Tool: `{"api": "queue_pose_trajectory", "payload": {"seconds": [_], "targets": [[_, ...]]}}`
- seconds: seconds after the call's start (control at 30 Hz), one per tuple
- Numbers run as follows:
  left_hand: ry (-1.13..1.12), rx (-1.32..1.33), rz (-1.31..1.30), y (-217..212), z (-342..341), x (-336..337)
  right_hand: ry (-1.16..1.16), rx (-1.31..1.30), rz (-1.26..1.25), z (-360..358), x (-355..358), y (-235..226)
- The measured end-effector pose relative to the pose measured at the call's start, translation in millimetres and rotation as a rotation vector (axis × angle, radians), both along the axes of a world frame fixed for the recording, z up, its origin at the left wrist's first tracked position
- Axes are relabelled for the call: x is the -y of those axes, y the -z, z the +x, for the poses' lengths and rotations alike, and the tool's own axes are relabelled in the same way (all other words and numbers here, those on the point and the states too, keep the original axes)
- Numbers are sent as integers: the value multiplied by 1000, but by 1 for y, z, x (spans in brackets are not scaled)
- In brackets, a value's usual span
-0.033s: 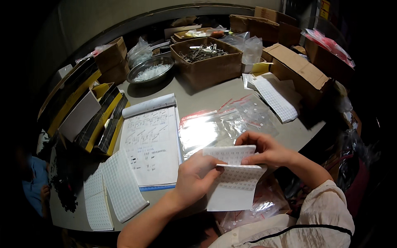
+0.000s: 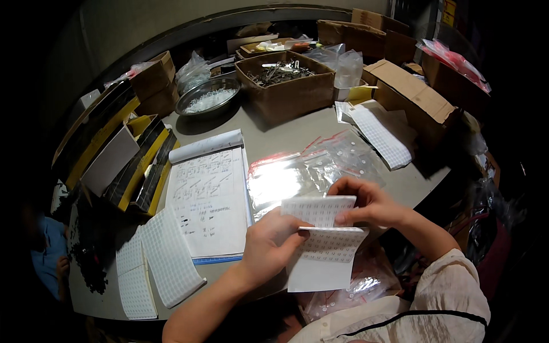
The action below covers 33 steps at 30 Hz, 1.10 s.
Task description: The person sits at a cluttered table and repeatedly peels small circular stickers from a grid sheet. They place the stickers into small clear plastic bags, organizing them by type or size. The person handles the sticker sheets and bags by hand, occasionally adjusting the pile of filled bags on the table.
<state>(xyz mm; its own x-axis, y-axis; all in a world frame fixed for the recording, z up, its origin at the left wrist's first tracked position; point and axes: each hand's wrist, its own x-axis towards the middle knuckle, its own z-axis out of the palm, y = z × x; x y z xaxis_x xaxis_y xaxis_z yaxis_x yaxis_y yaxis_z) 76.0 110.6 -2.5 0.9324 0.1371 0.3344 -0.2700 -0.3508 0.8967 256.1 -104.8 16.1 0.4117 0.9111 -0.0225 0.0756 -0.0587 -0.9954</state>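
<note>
A folded white sheet of small printed labels (image 2: pixel 329 244) is between my hands, above the near edge of the table. My left hand (image 2: pixel 267 248) is closed on the sheet's left side, thumb lying along the fold. With thumb and fingers, my right hand (image 2: pixel 369 204) pinches the upper flap at its right edge. Below the fold, the sheet's blank lower part hangs down. Just beyond my hands lie clear zip bags (image 2: pixel 311 171) with red seals, some with small white round pieces inside. An open notepad (image 2: pixel 211 200) with handwriting and sketches rests left of my hands.
More label sheets (image 2: pixel 163 257) lie at the left front, others (image 2: pixel 380 134) at the right back. A metal bowl (image 2: pixel 191 108) of clear small pieces stands beside a cardboard box (image 2: pixel 286 103) of metal parts. Black-and-yellow boxes (image 2: pixel 140 166) line the left. Someone in a blue sleeve (image 2: pixel 48 251) is at far left.
The upper flap of the label sheet now stands a little higher, showing more printed rows. My right hand has shifted slightly, while my left hand keeps its place.
</note>
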Motion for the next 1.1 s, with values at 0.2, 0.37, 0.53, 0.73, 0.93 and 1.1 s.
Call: {"api": "queue_pose_trajectory", "payload": {"seconds": [0.2, 0.37, 0.53, 0.73, 0.93, 1.1], "targets": [[-15, -110, -62, -4, 0, 1, 126, -28, 109, 1, 3, -6], [-19, -141, -126, 0, -1, 1, 100, 37, 71, -6, -4, 1], [-8, -99, -146, 1, 1, -2, 49, -37, 65, -5, -5, 5], [-19, -196, -224, 0, 1, -4, -29, -23, 17, -7, -1, 17], [-7, -233, -264, -1, 1, -1, -12, 111, 42, -5, -1, 18], [33, -266, -263, 0, 3, -6, 13, 138, 16, -10, 5, 12]]}}
